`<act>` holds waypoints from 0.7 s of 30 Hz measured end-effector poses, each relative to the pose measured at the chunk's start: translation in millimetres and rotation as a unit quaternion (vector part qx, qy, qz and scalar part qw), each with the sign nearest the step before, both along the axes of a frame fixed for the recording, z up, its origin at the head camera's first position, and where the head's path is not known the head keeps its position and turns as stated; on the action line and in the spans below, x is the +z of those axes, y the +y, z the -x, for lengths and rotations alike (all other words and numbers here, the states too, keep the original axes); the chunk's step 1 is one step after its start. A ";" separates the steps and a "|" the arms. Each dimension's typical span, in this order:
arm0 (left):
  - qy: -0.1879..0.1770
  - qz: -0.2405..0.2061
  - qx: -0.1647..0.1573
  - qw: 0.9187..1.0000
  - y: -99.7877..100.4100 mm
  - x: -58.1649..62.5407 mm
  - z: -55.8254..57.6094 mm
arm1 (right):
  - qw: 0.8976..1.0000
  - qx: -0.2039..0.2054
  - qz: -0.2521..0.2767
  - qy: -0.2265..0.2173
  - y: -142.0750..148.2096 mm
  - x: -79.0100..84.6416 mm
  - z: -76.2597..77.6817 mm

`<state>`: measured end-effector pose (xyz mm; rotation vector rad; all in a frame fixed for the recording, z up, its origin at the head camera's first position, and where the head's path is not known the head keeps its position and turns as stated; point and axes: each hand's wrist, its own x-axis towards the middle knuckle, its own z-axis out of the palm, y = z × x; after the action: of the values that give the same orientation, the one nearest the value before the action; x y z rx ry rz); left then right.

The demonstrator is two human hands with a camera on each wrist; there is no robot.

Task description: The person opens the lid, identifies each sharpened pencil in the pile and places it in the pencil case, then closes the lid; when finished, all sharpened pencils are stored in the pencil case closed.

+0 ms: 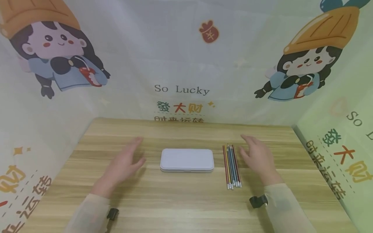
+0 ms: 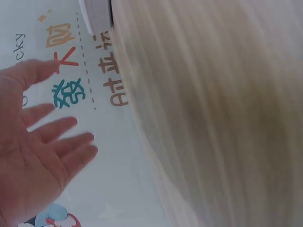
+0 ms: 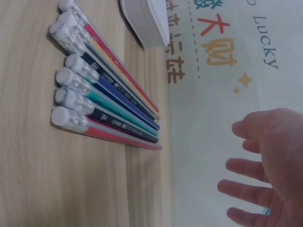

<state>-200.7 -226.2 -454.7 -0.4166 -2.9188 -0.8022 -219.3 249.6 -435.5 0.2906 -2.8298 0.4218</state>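
A white pencil case [image 1: 187, 159] with rounded corners lies closed in the middle of the table. Just right of it, several pencils [image 1: 232, 166] in red, yellow, blue and dark colours lie side by side, their white erasers [image 3: 60, 116] toward the person. My left hand [image 1: 123, 165] hovers left of the case, holding nothing, with fingers extended and thumb apart in the left wrist view. On the other side, my right hand [image 1: 257, 157] is nearest to the pencils, its fingers spread and touching nothing. A corner of the case [image 3: 147, 21] also shows in the right wrist view.
The wooden table [image 1: 186, 207] ends at a back edge against a hanging printed cloth [image 1: 180, 64], which also covers both sides. Small black devices sit at the left wrist [image 1: 112, 214] and right wrist [image 1: 258, 201].
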 end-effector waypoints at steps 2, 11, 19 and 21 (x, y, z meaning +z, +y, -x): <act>-0.007 -0.007 -0.014 1.000 2.2 -1.6 1.6 | 1.000 0.012 0.009 -0.006 -3.1 -1.4 0.6; -0.041 -0.042 -0.083 0.995 15.3 -10.6 10.7 | 0.996 0.072 0.044 -0.036 -21.6 -7.5 1.3; -0.064 -0.046 -0.126 0.989 26.6 -14.0 21.2 | 0.985 0.157 0.044 -0.049 -42.1 -9.8 6.2; -0.071 -0.043 -0.132 0.988 28.3 -14.6 22.4 | 0.982 0.175 0.048 -0.054 -46.9 -10.4 6.7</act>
<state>-223.1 -197.9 -469.2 -0.7828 -2.9826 -1.0260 -226.1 202.7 -445.9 0.7739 -2.8520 0.6623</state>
